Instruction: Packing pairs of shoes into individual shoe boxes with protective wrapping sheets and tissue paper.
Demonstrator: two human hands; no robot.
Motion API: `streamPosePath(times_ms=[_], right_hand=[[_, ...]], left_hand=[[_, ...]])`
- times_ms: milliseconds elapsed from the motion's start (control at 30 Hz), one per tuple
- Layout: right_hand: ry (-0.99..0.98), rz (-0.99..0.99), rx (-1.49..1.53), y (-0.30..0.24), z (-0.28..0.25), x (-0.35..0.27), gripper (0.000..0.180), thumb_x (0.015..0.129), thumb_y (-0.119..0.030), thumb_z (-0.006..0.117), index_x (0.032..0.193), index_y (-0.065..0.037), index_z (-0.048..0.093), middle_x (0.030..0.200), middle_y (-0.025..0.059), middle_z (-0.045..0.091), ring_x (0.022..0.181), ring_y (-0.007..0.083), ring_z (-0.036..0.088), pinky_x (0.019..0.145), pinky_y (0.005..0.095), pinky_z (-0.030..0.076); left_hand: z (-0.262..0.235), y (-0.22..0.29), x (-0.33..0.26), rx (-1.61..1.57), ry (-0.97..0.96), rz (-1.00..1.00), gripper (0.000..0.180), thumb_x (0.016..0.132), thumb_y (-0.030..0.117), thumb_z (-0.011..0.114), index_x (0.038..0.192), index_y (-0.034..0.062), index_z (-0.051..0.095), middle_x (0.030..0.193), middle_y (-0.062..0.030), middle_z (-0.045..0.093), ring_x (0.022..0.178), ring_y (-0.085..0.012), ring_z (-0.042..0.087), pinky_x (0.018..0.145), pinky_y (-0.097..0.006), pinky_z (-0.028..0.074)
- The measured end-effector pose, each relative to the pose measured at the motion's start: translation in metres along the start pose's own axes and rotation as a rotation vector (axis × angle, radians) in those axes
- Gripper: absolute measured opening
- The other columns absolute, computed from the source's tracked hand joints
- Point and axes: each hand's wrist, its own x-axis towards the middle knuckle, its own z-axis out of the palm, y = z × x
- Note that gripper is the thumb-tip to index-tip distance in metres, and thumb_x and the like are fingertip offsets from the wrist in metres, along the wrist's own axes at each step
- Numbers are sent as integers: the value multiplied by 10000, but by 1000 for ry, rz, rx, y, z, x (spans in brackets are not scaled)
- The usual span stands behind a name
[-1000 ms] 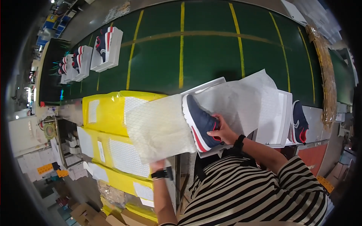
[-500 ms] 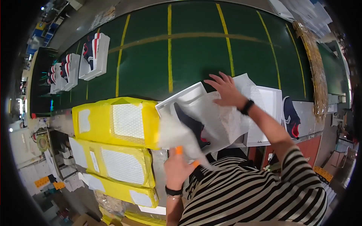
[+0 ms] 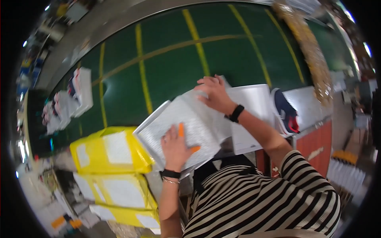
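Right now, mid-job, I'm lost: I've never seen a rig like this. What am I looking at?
There's no machine: these are a person's bare hands, filmed from above by a wide fisheye camera on their head, so straight edges bend. The left hand lies flat on white wrapping paper over a white shoebox. The right hand is at the paper's far end; whether it pinches it, I can't tell. To the right sits a navy sneaker; to the left, yellow-wrapped bundles. Beyond, the green work surface carries white boxes of sneakers, blurred.
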Motion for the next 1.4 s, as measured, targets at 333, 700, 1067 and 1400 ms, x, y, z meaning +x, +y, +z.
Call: streamPosePath(times_ms=[333,700,1067,1400], right_hand=[[-37,701,-611,101,-212,-328,456,682,-201,845,1048,-56,614,1261,203,536,1157,375,523,956,434,443],[-59,269,-322,4,-285,-183,270,682,62,707,946,25,658,1242,196,611,986,369,663,803,347,544],[-313,-5,500,-92,-99,-116,425,835,-224,754,1192,-92,566,1425,174,465,1305,402,464,1009,440,461],[-339,1730,1732,-26,66,-196,544,929,-451,617,1245,-17,532,1188,121,596,1072,267,584,949,421,481]], left_hand=[[46,-4,-18,28,-136,-118,682,725,477,753,1235,52,598,1123,-153,674,1134,-307,590,1116,-571,255],[-46,112,-13,-287,330,438,384,807,106,647,1189,73,664,1265,-74,600,871,-255,569,761,-355,475],[-84,-11,-56,-442,327,-37,337,640,157,834,921,45,685,983,-108,680,874,-322,633,727,-395,524],[72,-64,6,-1533,252,-764,118,828,58,713,919,61,637,722,59,549,556,-30,421,474,-225,310]])
